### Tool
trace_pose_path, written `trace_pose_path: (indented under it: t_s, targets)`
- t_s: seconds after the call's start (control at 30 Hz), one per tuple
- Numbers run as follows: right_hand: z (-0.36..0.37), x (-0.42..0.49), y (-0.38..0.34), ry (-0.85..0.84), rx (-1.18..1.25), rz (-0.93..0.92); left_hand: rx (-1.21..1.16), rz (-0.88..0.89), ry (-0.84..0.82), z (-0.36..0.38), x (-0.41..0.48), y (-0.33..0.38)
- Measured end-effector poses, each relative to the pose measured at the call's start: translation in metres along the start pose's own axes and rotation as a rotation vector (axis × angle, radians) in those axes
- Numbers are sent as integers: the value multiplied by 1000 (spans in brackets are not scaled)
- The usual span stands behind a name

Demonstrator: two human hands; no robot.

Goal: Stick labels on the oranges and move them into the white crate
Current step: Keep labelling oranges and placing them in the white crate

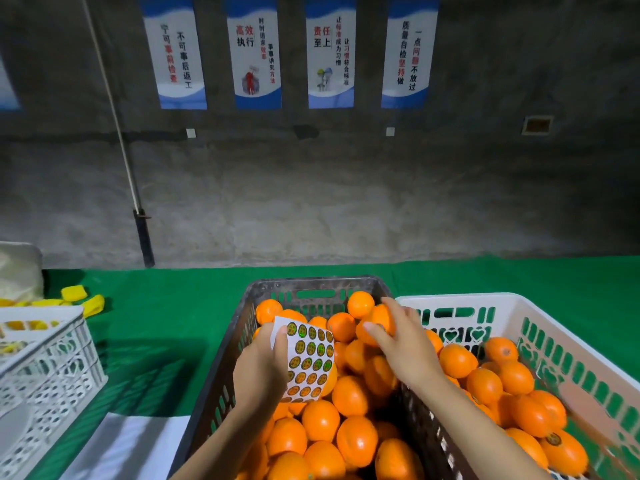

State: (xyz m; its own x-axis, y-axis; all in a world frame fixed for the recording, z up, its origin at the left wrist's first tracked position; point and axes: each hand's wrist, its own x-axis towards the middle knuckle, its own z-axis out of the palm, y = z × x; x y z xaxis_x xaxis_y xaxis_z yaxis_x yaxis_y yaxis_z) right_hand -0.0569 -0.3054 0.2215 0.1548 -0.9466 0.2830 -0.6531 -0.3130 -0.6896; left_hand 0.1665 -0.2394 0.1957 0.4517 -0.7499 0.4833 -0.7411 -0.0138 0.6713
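Orange (379, 320): gripped by the right hand (405, 348), fingers and thumb curled round it, over the far right of the dark crate (311, 284). The hand covers much of it, so I cannot tell whether it bears a label.
Sheet (310, 358): rows of round labels, pinched at its left edge by the left hand (258, 368), which hides that edge.
Pile (349, 396): oranges fill the dark crate, whose near end is cut off.
White crate (519, 306): just beside it on the right and partly out of frame. It holds oranges, and one (562, 450) shows a label.
Left: another crate (45, 368) and blurred yellow pieces (74, 292) on green cloth (156, 323).
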Motion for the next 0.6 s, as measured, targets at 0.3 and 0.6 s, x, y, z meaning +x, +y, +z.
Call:
trace_pose_path:
  t_s: [0.3, 0.6]
  targets:
    - [-43, -11, 119, 2, -190, 449, -111, -25, -31, 6, 2, -2]
    - [-46, 4, 89, 207, -272, 302, -496, -146, -225, 6, 0, 2]
